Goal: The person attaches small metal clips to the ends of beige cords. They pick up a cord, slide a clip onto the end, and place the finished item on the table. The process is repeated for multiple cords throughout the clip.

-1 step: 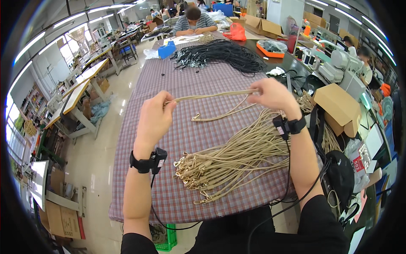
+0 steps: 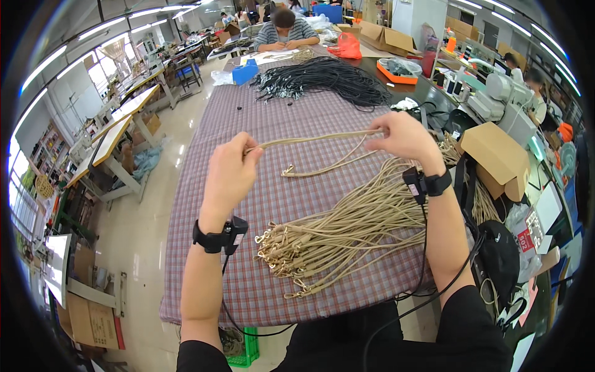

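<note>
A doubled length of tan cord (image 2: 316, 138) stretches between my two hands above the table. My left hand (image 2: 234, 167) pinches one end between thumb and fingers. At the other end, my right hand (image 2: 403, 139) is closed on the cord. From the right hand a loose part hangs back to the left, its brass-coloured clasp (image 2: 287, 170) over the cloth. Below lies a big bundle of tan cords (image 2: 347, 229), with several brass-coloured snap hooks (image 2: 279, 251) gathered at its left end. My right forearm passes over the bundle's right side.
A plaid cloth (image 2: 211, 260) covers the table. Farther off lie a heap of black cords (image 2: 322, 77), a blue box (image 2: 245, 72) and an orange tray (image 2: 400, 73). A cardboard box (image 2: 496, 158) and black bag (image 2: 499, 254) stand right. Wrist-strap cables hang near my forearms. Another person sits opposite.
Both hands have shifted very slightly to the right, still holding the cord. The bundle on the table stays where it was.
</note>
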The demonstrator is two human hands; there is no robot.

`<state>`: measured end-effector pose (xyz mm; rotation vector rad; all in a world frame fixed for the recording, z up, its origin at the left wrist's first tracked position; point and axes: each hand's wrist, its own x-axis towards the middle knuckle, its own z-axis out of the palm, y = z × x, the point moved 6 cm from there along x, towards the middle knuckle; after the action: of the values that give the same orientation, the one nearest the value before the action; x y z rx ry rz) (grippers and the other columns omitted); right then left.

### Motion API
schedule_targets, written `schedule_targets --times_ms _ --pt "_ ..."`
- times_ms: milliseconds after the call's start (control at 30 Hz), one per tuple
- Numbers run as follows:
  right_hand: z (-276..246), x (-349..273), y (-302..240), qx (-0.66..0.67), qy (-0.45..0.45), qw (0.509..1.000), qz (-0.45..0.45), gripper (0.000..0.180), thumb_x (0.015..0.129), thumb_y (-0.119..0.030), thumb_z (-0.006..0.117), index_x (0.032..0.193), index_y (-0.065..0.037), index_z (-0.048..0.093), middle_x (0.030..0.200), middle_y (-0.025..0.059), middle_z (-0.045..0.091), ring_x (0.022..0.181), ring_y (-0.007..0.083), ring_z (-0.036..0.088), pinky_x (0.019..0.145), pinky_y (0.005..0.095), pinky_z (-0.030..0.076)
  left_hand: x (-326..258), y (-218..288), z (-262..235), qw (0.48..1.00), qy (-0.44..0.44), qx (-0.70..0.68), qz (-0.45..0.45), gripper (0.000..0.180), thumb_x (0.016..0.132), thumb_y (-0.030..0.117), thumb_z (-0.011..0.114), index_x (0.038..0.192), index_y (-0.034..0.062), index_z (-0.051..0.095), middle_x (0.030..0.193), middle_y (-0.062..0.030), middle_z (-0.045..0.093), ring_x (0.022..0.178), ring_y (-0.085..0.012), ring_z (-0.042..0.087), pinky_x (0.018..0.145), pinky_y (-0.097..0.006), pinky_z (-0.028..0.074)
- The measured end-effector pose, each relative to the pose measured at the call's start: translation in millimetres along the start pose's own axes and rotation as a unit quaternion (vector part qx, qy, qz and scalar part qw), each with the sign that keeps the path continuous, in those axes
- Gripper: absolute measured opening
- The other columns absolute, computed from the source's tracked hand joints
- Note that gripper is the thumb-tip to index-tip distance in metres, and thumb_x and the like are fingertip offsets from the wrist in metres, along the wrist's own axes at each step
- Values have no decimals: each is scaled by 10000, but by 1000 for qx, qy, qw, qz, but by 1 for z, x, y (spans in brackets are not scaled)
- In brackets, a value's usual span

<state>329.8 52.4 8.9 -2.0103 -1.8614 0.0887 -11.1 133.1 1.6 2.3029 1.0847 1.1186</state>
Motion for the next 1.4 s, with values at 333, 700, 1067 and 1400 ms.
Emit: schedule_targets --times_ms 333,700,1067,1400 --pt "28 -37 -129 225 3 945 -236 269 908 -111 837 1151 -8 783 1036 138 786 820 306 750 752 397 590 -26 45 44 971 -87 -217 -38 136 1018 104 754 962 -19 736 725 49 635 616 10 454 528 -238 340" --pt "30 -44 -137 266 187 900 -289 210 849 12 831 1046 -38 779 852 102 691 687 295 669 604 385 519 -14 34 29 944 -143 -293 -60 192 1055 131 716 957 -34 735 758 -1 669 684 -39 499 596 -268 396" --pt "26 -45 -137 243 221 884 -333 178 869 -89 867 1017 -59 774 846 64 681 678 271 672 583 382 522 -22 43 32 943 -106 -310 -51 200 1060 117 715 900 -2 735 685 85 588 617 11 402 537 -245 281" --pt "26 -46 -136 242 254 876 -331 144 877 -70 854 960 -34 742 837 88 659 661 284 667 565 391 516 -18 41 29 928 -88 -360 -44 269 1078 191 721 881 11 751 647 104 516 584 15 353 525 -243 241"
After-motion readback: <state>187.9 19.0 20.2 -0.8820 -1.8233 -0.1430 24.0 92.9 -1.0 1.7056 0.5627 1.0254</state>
